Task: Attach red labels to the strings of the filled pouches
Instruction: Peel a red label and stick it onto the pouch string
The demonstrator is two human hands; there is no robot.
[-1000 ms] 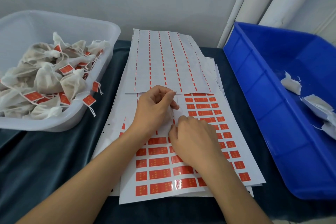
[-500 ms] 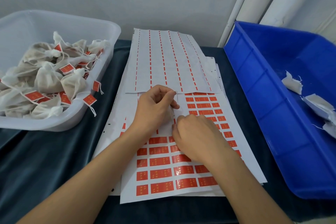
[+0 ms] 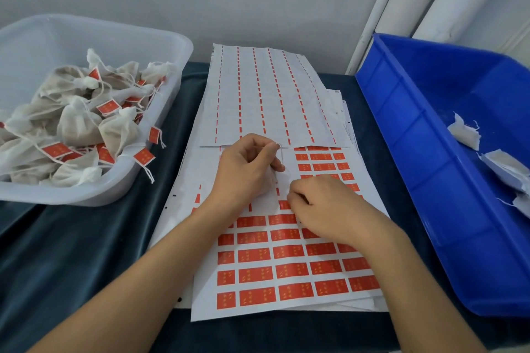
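Left hand (image 3: 246, 169) pinches a white string (image 3: 281, 153) between curled fingers; right hand (image 3: 324, 206), fingers curled, picks at the label sheet (image 3: 286, 269).

Both bare forearms reach forward from the near edge of the table, side by side. The left hand (image 3: 246, 169) is curled, thumb and forefinger pinched together. The right hand (image 3: 332, 206) lies knuckles-up, fingertips pressed downward.
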